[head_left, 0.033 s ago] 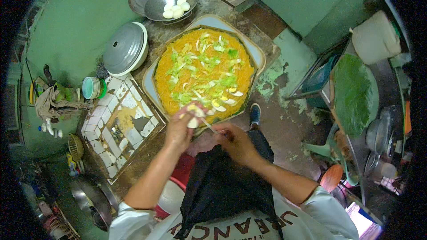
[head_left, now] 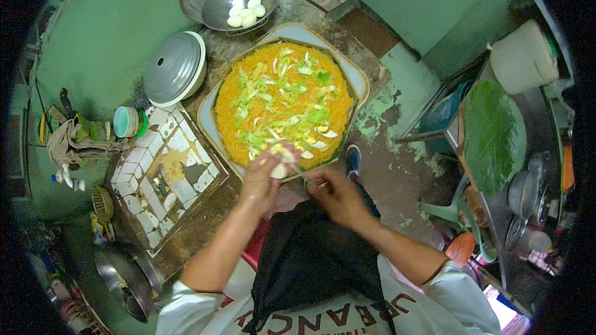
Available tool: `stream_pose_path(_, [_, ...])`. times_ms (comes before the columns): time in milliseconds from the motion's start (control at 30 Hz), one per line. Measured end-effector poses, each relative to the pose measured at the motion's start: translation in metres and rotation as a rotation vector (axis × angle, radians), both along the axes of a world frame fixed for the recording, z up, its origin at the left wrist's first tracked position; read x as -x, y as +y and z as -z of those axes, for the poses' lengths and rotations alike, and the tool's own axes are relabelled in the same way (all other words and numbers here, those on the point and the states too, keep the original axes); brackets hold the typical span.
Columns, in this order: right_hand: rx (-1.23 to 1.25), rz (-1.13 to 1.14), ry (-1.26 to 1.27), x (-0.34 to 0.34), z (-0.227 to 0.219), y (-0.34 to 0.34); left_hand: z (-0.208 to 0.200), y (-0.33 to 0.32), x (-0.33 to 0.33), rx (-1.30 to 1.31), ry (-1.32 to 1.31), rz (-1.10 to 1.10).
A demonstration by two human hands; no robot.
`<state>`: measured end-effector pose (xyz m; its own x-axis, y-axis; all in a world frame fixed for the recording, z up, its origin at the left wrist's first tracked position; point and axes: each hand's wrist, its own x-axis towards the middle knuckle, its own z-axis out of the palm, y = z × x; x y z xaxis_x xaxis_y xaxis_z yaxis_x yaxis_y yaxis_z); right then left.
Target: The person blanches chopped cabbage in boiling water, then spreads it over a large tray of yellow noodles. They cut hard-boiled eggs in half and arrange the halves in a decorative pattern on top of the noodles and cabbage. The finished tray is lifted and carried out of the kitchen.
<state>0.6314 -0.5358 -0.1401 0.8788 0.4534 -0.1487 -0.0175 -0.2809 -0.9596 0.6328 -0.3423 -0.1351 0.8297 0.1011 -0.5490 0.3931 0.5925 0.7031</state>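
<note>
My left hand [head_left: 259, 180] is closed around pieces of a boiled egg [head_left: 279, 170], white and yellow, over the near edge of a big round of orange noodles [head_left: 242, 74]. In my right hand [head_left: 338, 198], just to the right, is a thin knife [head_left: 297, 175], its blade pointing at the egg; most of it is hidden or blurred. Shredded pale-green cabbage [head_left: 292, 90] is strewn over the noodles. Several egg slices [head_left: 326, 133] lie on their near right part. Under the noodles is a light-blue tray [head_left: 208, 111] with a tan rim.
Whole peeled eggs [head_left: 248, 20] sit in a metal colander [head_left: 217, 9] at the back of the counter. A lidded pot [head_left: 177, 65] and stacked bowls [head_left: 126, 122] stand left, near broken white tiles [head_left: 149, 193]. A green leaf [head_left: 493, 136] lies on the right-hand table.
Both hands have shifted slightly to the right and are now nearer the egg slices on the noodles. The left hand still holds egg, the right the knife.
</note>
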Motion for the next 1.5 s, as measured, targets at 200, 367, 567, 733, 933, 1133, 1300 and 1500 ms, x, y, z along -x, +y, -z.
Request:
stream_pose_path(200, [0.197, -0.137, -0.012, -0.091, -0.012, -0.088, 0.027, -0.086, -0.051, 0.354, 0.010, -0.113])
stream_pose_path(367, [0.286, -0.230, 0.282, -0.150, -0.006, -0.086, 0.033, -0.105, -0.070, 0.285, 0.121, -0.342])
stream_pose_path(567, [0.145, -0.392, 0.363, -0.156, -0.026, -0.103, 0.017, -0.123, -0.068, 0.170, 0.107, -0.419])
stream_pose_path(733, [0.116, -0.466, 0.012, -0.173, -0.010, -0.120, 0.015, -0.137, -0.084, 0.222, 0.080, -0.447])
stream_pose_path(933, [0.180, -0.483, 0.083, -0.219, 0.010, -0.108, 0.033, -0.142, -0.108, 0.313, 0.144, -0.639])
stream_pose_path(1133, [0.163, -0.496, 0.530, -0.231, -0.013, -0.101, 0.033, -0.151, -0.111, 0.230, 0.066, -0.640])
stream_pose_path(1300, [0.117, -0.620, -0.061, -0.222, -0.014, -0.124, 0.025, -0.155, -0.113, 0.275, -0.035, -0.605])
stream_pose_path(1500, [0.193, -0.621, -0.452, -0.265, 0.017, -0.107, 0.038, -0.148, -0.141, 0.456, 0.082, -0.682])
